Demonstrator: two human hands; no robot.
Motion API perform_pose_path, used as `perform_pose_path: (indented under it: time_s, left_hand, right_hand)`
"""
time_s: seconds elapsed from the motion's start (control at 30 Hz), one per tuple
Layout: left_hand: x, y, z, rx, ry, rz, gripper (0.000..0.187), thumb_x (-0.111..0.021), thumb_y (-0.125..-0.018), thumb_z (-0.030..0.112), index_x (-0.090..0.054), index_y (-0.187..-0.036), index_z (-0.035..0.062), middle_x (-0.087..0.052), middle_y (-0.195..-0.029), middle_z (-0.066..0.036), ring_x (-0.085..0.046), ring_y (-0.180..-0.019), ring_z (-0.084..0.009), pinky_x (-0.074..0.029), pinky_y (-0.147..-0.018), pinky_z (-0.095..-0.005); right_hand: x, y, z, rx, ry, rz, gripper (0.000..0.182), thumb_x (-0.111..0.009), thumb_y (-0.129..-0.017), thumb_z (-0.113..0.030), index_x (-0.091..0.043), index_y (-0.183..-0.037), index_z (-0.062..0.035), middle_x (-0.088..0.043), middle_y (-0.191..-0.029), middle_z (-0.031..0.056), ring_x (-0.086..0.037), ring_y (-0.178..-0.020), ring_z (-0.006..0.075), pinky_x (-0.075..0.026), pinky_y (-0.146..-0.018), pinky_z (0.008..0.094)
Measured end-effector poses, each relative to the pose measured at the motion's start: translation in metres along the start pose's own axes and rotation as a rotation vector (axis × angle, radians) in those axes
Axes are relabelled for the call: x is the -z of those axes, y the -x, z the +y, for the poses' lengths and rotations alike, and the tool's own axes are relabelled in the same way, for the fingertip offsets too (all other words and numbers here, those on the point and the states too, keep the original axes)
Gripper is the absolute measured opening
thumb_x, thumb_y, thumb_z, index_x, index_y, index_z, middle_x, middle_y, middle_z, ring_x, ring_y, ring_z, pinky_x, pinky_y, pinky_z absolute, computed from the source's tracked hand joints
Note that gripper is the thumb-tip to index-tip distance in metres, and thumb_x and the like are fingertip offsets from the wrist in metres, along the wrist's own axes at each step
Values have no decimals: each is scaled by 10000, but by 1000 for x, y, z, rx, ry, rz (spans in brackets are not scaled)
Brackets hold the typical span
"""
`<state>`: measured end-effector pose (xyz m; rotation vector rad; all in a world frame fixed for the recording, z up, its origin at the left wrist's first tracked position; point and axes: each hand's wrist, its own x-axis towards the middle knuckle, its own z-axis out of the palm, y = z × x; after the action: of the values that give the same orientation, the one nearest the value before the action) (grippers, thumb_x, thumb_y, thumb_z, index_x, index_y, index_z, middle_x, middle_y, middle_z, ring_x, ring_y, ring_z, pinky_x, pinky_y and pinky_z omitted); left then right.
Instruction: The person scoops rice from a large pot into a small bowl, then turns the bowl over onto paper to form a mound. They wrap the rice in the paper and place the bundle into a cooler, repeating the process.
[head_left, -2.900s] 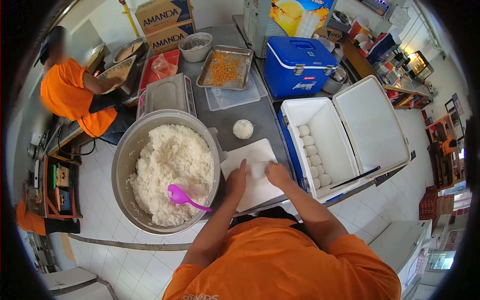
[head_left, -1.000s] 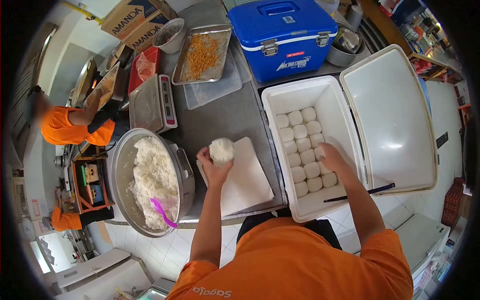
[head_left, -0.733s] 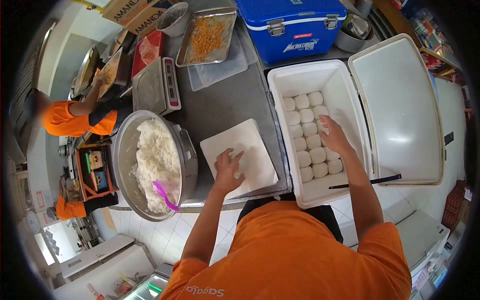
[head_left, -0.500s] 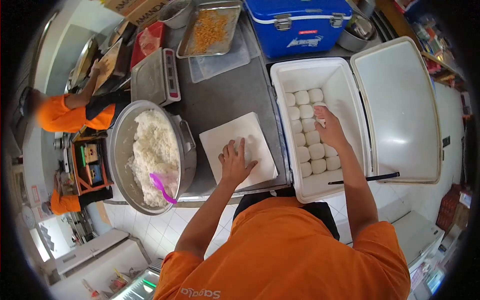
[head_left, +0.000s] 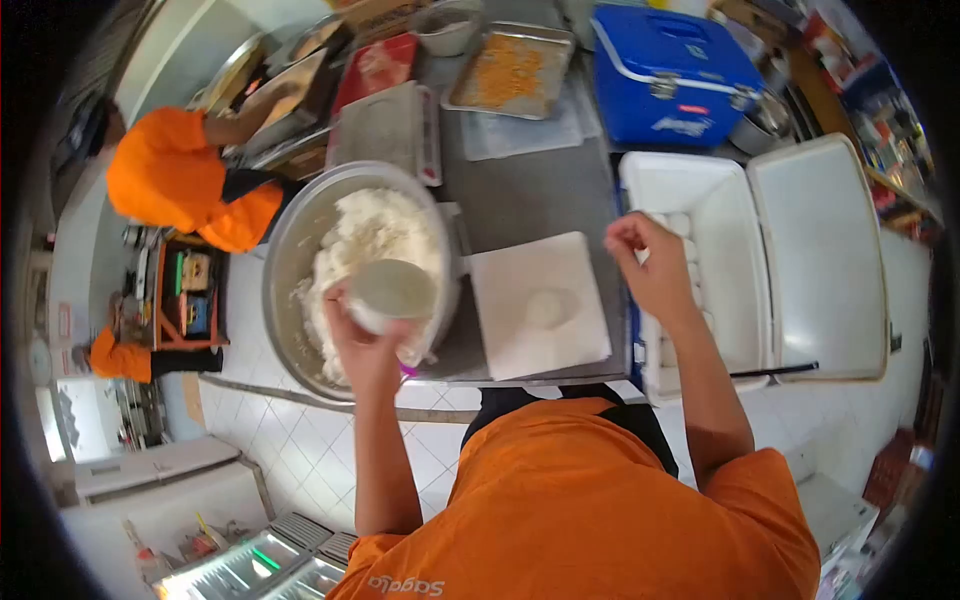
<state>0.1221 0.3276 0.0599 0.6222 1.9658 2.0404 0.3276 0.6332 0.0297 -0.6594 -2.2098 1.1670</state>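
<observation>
My left hand [head_left: 370, 335] is wrapped round a pale round bowl [head_left: 393, 292], slightly blurred, above the white rice [head_left: 375, 225] in a large metal pot [head_left: 287, 290]. My right hand [head_left: 650, 260] hovers over the near-left edge of the open white cooler box [head_left: 750, 250], its fingers curled; whether anything small is between them is hidden. Round white pieces [head_left: 680, 223] lie inside the cooler, partly behind my right arm. Between my hands, a stack of white paper [head_left: 500, 300] on the metal table [head_left: 490, 205] bears one whitish round piece [head_left: 546, 309].
Beyond the pot stand a scale [head_left: 430, 140] and a red tray [head_left: 350, 85]. A tray of orange crumbs [head_left: 557, 85] and a blue cooler [head_left: 640, 85] are at the back. A co-worker in orange [head_left: 165, 175] works at the left; another [head_left: 120, 355] is farther off.
My left hand has moved left from the paper to over the pot and now holds a bowl. My right hand has drawn back to the cooler's left edge. The view has shifted.
</observation>
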Motion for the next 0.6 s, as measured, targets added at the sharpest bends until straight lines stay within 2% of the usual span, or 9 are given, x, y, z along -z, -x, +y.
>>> perform_pose_path:
  time_s: [0.03,0.1,0.2,0.33,0.4,0.43,0.5,0.53,0.6]
  left_hand:
    - [33,-5,9,-10,-17,108,663,-775,-933,292,-422,-1454,85,-568,-1353,-104,-604,-1271,-283,-562,-1058,-441]
    - [75,-13,40,58,656,248,757,-640,-981,612,-432,-1488,90,-571,-1374,-80,-613,-1234,-258,-566,-1022,-409]
    - [164,-11,34,77,520,521,931,-516,-930,801,-419,-1517,85,-575,-1384,-68,-612,-1184,-226,-564,-965,-372]
    - [304,18,-30,32,626,243,931,-493,-944,787,-408,-1533,71,-576,-1376,-77,-634,-1071,-203,-579,-844,-321]
    - [357,31,-58,-10,975,-436,939,-451,-966,768,-361,-1576,60,-570,-1410,-90,-660,-1008,-195,-606,-796,-329]
    - [359,39,-51,-13,985,-420,939,-451,-966,768,-361,-1576,60,-570,-1410,-90,-660,-1008,-195,-606,-796,-329]
    - [339,54,-25,150,907,29,947,-426,-990,740,-306,-1603,28,-514,-1515,-109,-678,-955,-189,-640,-783,-364]
    - [339,55,-31,137,1107,25,920,-433,-995,725,-241,-1648,105,-422,-1615,-127,-678,-1139,-263,-645,-888,-472]
    - [324,59,-23,183,1064,65,882,-461,-1007,685,-211,-1661,148,-356,-1657,-114,-616,-1254,-327,-634,-917,-522]
  right_hand:
    - [-30,4,-26,-10,-76,-57,152,-729,-923,-109,-680,-1044,-30,-751,-867,107,-734,-819,242,-553,-736,347]
    - [-100,14,-79,65,-136,-192,214,-768,-905,-159,-674,-1053,-38,-739,-864,97,-717,-817,243,-537,-750,368]
    - [-213,41,-148,335,245,-332,312,-745,-867,-194,-658,-1135,-60,-751,-938,100,-670,-893,324,-468,-854,457]
    - [-318,57,-161,457,599,-407,293,-702,-885,-180,-647,-1130,-29,-746,-947,132,-689,-895,366,-506,-823,486]
    - [-333,43,-160,49,594,-649,233,-646,-913,-145,-659,-1090,5,-742,-974,169,-708,-876,405,-548,-774,514]
    - [-331,36,-161,55,603,-664,233,-646,-913,-145,-659,-1090,5,-742,-974,169,-708,-876,405,-548,-774,514]
    - [-317,24,-170,156,566,-736,198,-600,-915,-106,-680,-1052,13,-726,-943,175,-726,-844,403,-581,-720,515]
    - [-317,24,-178,158,572,-737,198,-600,-915,-106,-680,-1052,13,-726,-943,175,-726,-844,403,-581,-720,515]
    - [-321,31,-191,273,753,-715,165,-593,-906,-109,-712,-951,-5,-733,-922,187,-757,-862,346,-602,-697,480]
